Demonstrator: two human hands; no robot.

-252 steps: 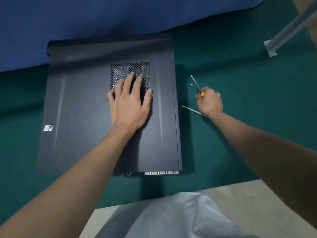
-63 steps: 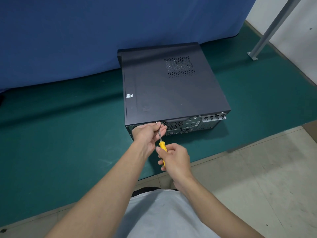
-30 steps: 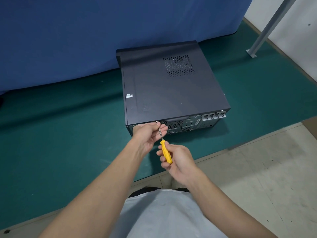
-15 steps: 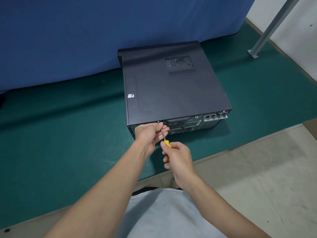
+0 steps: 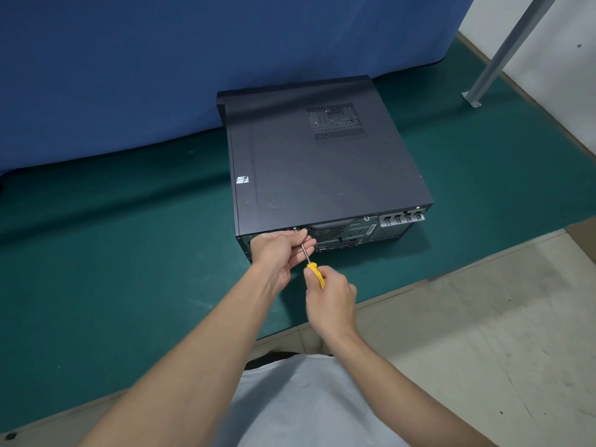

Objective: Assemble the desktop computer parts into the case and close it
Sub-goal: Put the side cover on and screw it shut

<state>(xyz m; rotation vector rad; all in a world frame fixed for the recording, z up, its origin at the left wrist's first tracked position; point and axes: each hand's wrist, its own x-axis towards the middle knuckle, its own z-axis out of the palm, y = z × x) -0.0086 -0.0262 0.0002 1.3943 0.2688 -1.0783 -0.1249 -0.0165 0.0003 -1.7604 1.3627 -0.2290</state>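
Head view. The dark grey metal desktop computer case [image 5: 322, 162] lies flat on the green mat [image 5: 129, 237], cover panel on, rear face toward the person. The left hand [image 5: 277, 250] is at the rear top edge, its fingers [image 5: 287, 243] curled and pinching the steel shaft near the tip. The right hand [image 5: 329, 295] is wrapped around the grip of the yellow-handled screwdriver [image 5: 314, 274]. The tip sits at a small silver screw [image 5: 295, 230] on the rear edge.

Risks, big to small:
- Nothing braces the case, since both hands are on the tool. A hard push could likely slide it back on the mat.
- If the panel isn't fully seated, the screw may pull it crooked. The seam can't be checked from here.
- The tool comes in at a slant from below. The tip could cam out, scratch the rear plate or jab the pinching fingers.
- The screw may cross-thread or drop. I can't tell how far in it is.

Changes:
- In the oldest frame the case is seen top-down. The left palm lies flat on the vent grille and the right hand is picking the tool off the mat beside it.
- Now the view is from behind the case and both hands work the rear edge.
- The loose screw and second tool seen on the mat then are out of view.
- A second ago much more yellow handle showed. Half a second ago almost none showed, and now a bit more does. This looks like regripping between turns.
- The left pinch is unchanged.
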